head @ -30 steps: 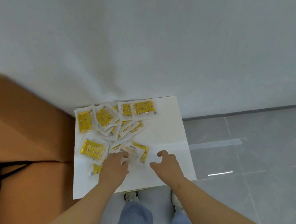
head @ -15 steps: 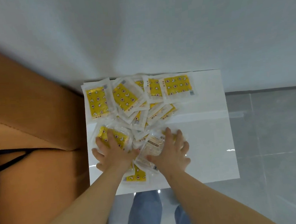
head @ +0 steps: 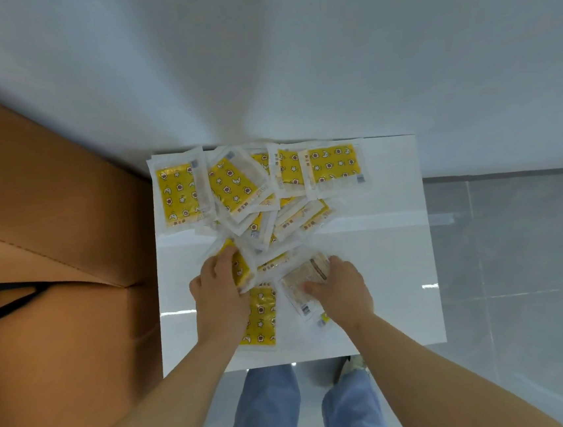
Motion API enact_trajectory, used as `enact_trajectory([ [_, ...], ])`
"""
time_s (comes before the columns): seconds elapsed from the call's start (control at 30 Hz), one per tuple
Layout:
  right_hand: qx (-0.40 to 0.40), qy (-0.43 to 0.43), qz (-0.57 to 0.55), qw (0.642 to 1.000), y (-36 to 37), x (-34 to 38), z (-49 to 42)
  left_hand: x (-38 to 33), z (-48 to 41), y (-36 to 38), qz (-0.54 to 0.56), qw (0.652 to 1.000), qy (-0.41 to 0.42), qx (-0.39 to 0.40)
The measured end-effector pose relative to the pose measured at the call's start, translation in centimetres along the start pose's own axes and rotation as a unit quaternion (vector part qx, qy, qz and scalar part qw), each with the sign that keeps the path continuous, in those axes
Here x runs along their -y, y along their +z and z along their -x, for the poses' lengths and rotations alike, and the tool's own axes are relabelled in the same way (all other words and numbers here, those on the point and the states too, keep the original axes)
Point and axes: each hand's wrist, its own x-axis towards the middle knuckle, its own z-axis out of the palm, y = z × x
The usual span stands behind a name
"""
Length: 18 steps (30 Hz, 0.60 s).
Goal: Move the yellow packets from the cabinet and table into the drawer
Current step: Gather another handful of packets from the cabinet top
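Note:
Several yellow packets [head: 232, 185] in clear wrappers lie in a loose heap on the white cabinet top [head: 390, 254], most along its far edge. My left hand [head: 220, 296] grips a yellow packet [head: 240, 269] at the near side of the heap, fingers curled over its edge. My right hand [head: 339, 292] holds a face-down packet [head: 308, 274], thumb on top. Another yellow packet [head: 261, 318] lies flat between my hands, partly under the left one. No drawer is in view.
A large brown cardboard box [head: 45, 236] stands against the cabinet's left side. A white wall rises behind the cabinet. Grey tiled floor [head: 518, 259] lies to the right, and my legs in jeans [head: 268, 410] are below the front edge.
Both hands went from hovering near the heap to lying on it, and now their fingers curl round packets. The view has drawn closer to the cabinet top.

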Motion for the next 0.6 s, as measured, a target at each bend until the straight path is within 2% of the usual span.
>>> enact_trajectory([
  [0.1,-0.025,0.024,-0.144,0.989,-0.7,-1.4,1.0,-0.2,1.3,-0.4,0.068,0.997,0.017,-0.038],
  [0.2,-0.073,0.035,-0.193,0.978,-1.6,-2.3,1.9,-0.5,3.4,0.4,0.08,0.991,0.103,-0.037],
  [0.23,-0.089,0.044,-0.208,0.973,-1.8,-2.6,2.1,-0.5,3.7,1.2,0.066,0.987,0.147,-0.025],
  [0.3,-0.108,0.066,-0.245,0.961,-2.1,-3.0,2.2,-0.3,3.7,2.9,-0.011,0.975,0.213,0.054],
  [0.37,-0.112,0.085,-0.261,0.955,-2.2,-3.6,2.1,-0.7,3.8,3.5,-0.093,0.962,0.196,0.167],
  [0.4,-0.116,0.09,-0.26,0.954,-2.2,-3.9,2.1,-0.8,3.8,3.7,-0.112,0.957,0.177,0.201],
  [0.43,-0.128,0.091,-0.255,0.954,-2.2,-4.3,2.1,-0.9,3.8,3.8,-0.13,0.956,0.167,0.204],
  [0.6,-0.303,0.04,-0.235,0.923,-3.5,-5.1,2.8,-1.7,3.9,3.7,-0.095,0.987,0.099,0.079],
])
